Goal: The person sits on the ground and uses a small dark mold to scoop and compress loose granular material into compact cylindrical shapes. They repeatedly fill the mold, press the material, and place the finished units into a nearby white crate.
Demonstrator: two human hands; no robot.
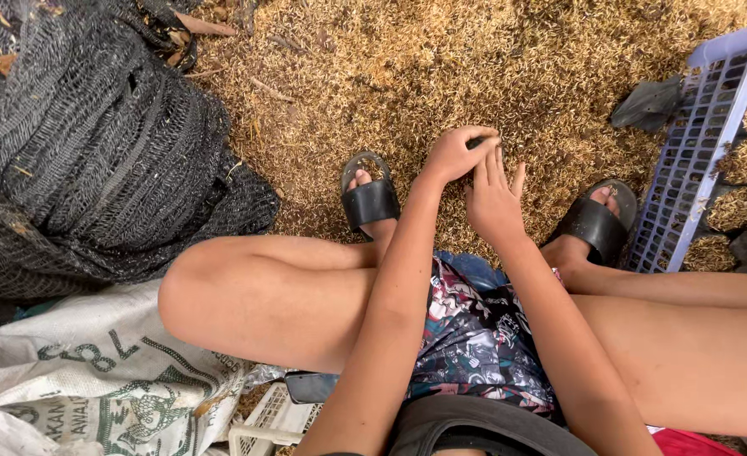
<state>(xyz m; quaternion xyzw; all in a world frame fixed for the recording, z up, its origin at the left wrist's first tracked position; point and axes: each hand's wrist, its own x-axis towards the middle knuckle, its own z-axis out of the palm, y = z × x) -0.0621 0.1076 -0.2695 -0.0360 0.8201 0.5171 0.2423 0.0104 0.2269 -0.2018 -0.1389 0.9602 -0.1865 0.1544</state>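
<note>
I sit over a floor of tan rice husk (pixel 441 59), my knees apart and black sandals on my feet (pixel 370 203). My left hand (pixel 456 154) is curled shut just above the husk. A small dark thing (pixel 477 142), apparently a black plastic bag, shows between its fingertips. My right hand (pixel 493 201) lies right beside it, fingers straight and held together, pointing up at the left hand's fingertips. It holds nothing that I can see.
A lilac plastic crate (pixel 694 143) at the right holds black bags filled with husk (pixel 732 207). A loose black bag (pixel 648 103) lies by its corner. Black netting (pixel 86 143) is heaped at the left, with a white printed sack (pixel 95 371) and a white crate (pixel 272 418) below it.
</note>
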